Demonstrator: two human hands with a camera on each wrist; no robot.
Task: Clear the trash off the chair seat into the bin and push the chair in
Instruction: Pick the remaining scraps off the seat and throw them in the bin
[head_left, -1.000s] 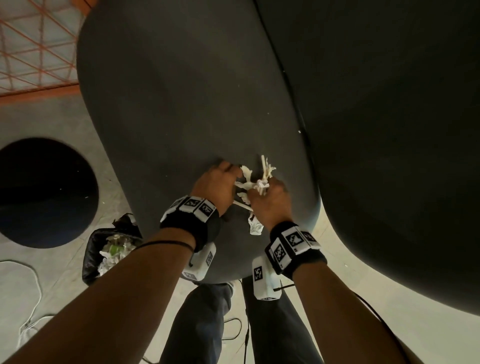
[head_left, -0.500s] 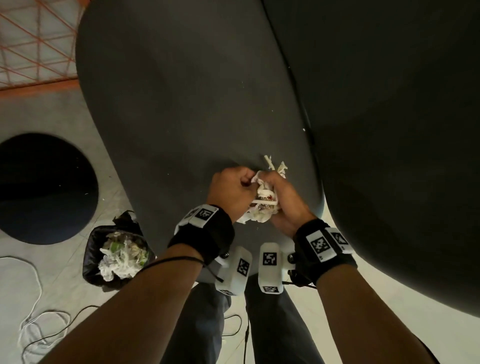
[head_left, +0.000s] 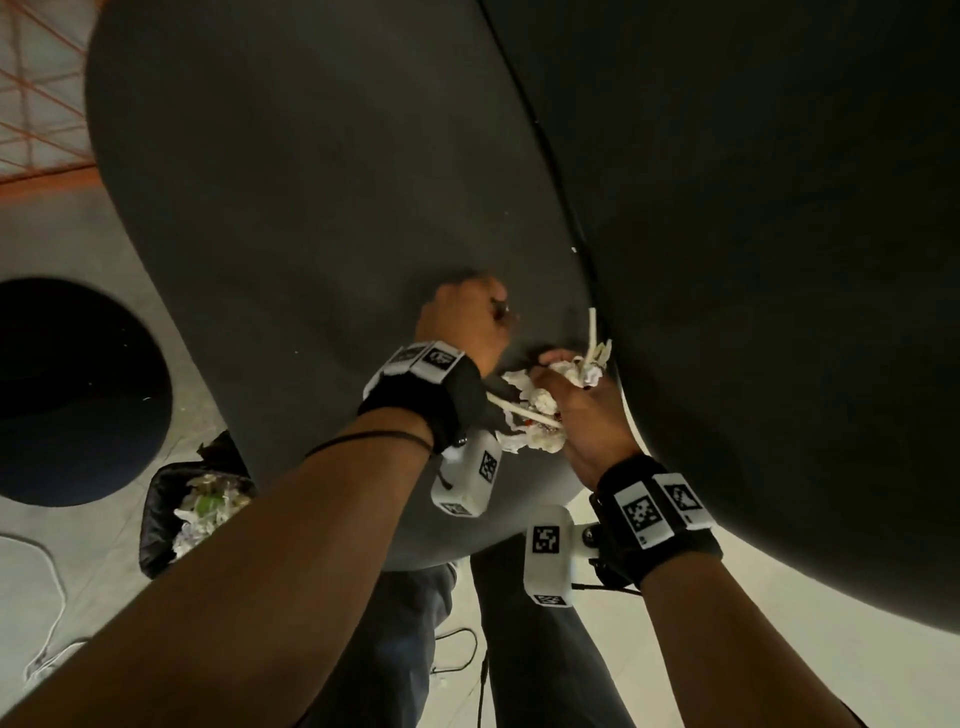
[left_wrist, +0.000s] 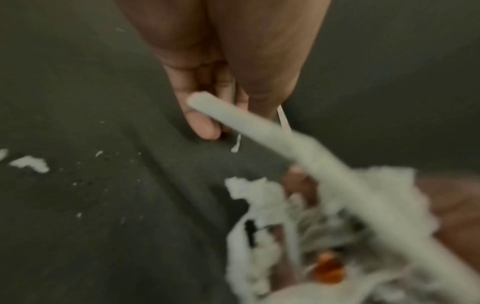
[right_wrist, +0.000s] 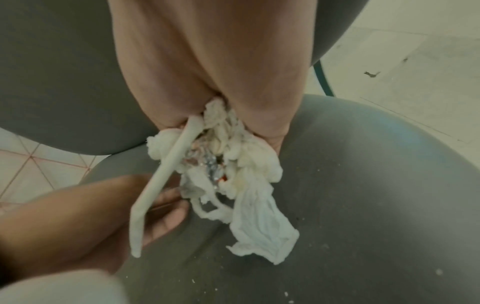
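Right hand (right_wrist: 207, 67) grip: fingers curled round crumpled tissue wad (right_wrist: 249, 176) and white straw (right_wrist: 161, 185), just above chair seat (right_wrist: 363, 185). Left hand (head_left: 462, 322) grip: fingertips pinching small white scraps (left_wrist: 235, 144) off seat. Bin (head_left: 161, 519) on floor, left.

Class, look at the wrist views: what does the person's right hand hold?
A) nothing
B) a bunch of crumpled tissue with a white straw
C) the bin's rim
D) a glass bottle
B: the right hand grips the crumpled tissue and the white straw over the chair seat.
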